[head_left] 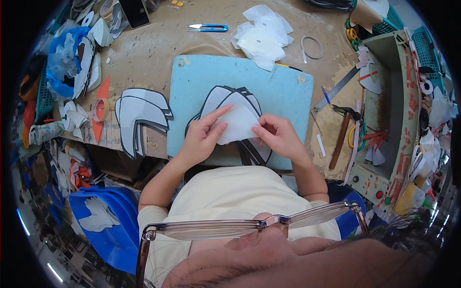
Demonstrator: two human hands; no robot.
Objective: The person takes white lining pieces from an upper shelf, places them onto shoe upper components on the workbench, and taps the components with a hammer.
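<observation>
Work is looking partway: white sheet (240, 126) is sitting between both hands over black-edged panels (225, 96) on the blue board (285, 96), seemingly not yet placed. Right hand (281, 137) is pinching its right edge, thumb against curled fingers; left hand (204, 137) is resting half-open at its left edge, grip unclear. More black-edged panels (141, 113) are lying at nine o'clock, finished or waiting, can't tell; loose translucent pieces (263, 38) are remaining at one. Containers: blue tub (113, 247) at seven-thirty is holding white offcuts (98, 216); open metal cabinet (401, 110) at three is holding scraps (377, 154).
</observation>
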